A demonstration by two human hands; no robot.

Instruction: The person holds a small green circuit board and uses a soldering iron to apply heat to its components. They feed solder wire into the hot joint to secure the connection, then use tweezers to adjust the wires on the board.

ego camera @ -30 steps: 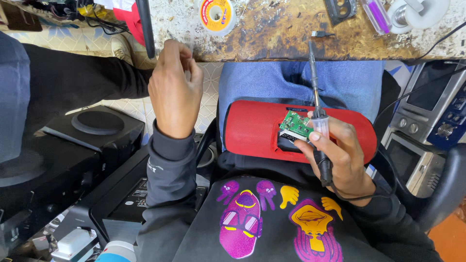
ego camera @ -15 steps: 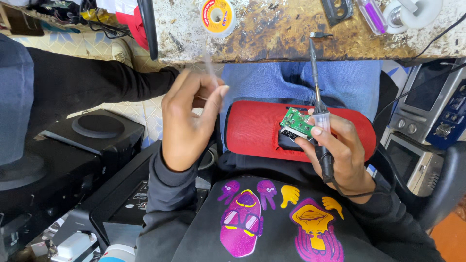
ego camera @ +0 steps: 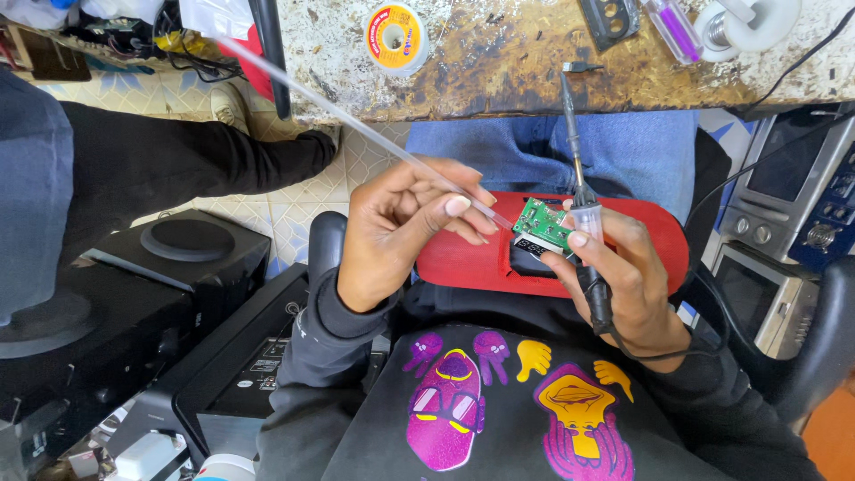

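On the red oval speaker (ego camera: 481, 258) in the lap, a small green circuit board (ego camera: 543, 224) is steadied by the right hand (ego camera: 623, 285), w/ soldering iron (ego camera: 574, 147) gripped. Thin clear rod (ego camera: 356, 120) is pinched by left hand (ego camera: 401, 232); soldering step judged underway, steady tip contact req'd next.

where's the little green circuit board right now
In the head view, right of centre: the green circuit board sits on the red speaker in the person's lap, between both hands.

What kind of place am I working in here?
Likely an electronics repair workshop: a scarred workbench carrying a solder spool, black speakers stacked beside the seat, and a green circuit board lifted from a red speaker.
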